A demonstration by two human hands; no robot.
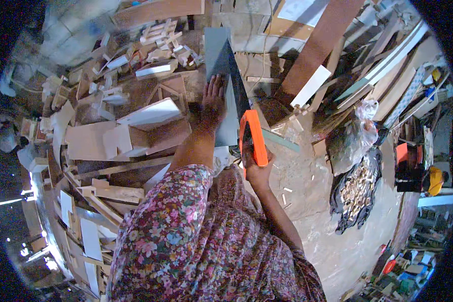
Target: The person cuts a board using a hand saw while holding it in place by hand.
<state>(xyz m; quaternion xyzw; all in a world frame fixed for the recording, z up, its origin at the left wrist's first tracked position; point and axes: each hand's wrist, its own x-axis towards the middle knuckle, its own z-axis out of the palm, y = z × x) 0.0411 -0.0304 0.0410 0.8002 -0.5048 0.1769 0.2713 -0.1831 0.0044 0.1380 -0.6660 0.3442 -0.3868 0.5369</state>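
Observation:
A long grey board [217,55] stretches away in front of me. My left hand [213,103] lies on it with the palm down and the fingers extended forward. On the board's right side is a handsaw with an orange handle [257,139], its dark blade [238,83] running forward along the board's edge. My right hand [259,168] is closed round that handle. Whether the teeth are in the wood, I cannot tell. What supports the board from below is mostly hidden.
At left are an open cardboard box [158,128] and many wood offcuts [161,38]. A wide brown plank [319,50] leans at the far right beside stacked boards. A black plastic sheet [341,214] holding wood scraps lies on the floor [312,216] at right.

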